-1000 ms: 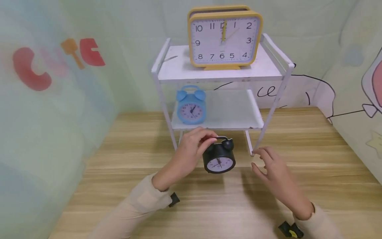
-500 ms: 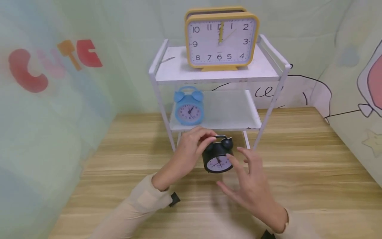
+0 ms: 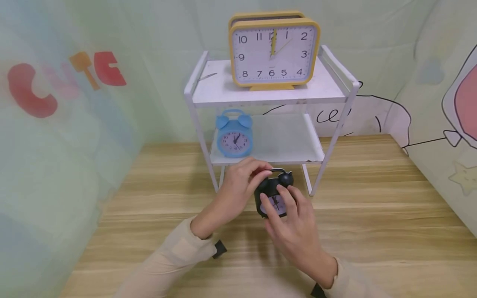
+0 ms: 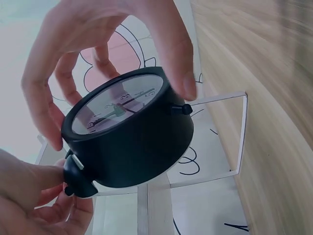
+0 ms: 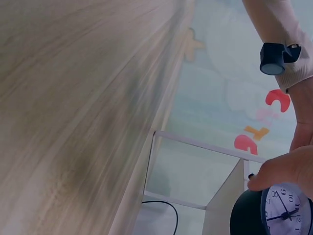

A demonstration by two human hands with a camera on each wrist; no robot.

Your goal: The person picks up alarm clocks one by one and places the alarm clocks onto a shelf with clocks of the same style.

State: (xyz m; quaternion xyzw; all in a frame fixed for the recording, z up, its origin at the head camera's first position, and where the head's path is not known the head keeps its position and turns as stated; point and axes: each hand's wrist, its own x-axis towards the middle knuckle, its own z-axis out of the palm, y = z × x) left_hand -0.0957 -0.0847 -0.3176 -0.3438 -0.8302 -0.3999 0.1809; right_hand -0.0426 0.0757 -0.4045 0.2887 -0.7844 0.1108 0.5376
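A black twin-bell alarm clock (image 3: 272,184) hangs tilted, face down toward the front, before the white shelf. My left hand (image 3: 232,184) pinches its top handle beside one bell. My right hand (image 3: 296,234) spans the clock's face from the front. In the left wrist view, the right thumb (image 4: 181,68) lies by a small foot on the clock's body (image 4: 132,159), and bent fingers reach the opposite rim. The right wrist view has the thumb (image 5: 276,171) at the clock's edge. Fingers partly hide the dial.
A white two-tier shelf (image 3: 287,138) stands behind the hands on the wood-grain table (image 3: 372,215). On its top tier is a yellow rectangular clock (image 3: 257,54); a blue twin-bell alarm clock (image 3: 234,142) occupies the lower tier's left. Printed cloth walls (image 3: 112,116) enclose the table.
My right hand has moved left from beside the shelf's right leg onto the front of the black alarm clock. The left hand keeps its pinch on the handle, almost still.
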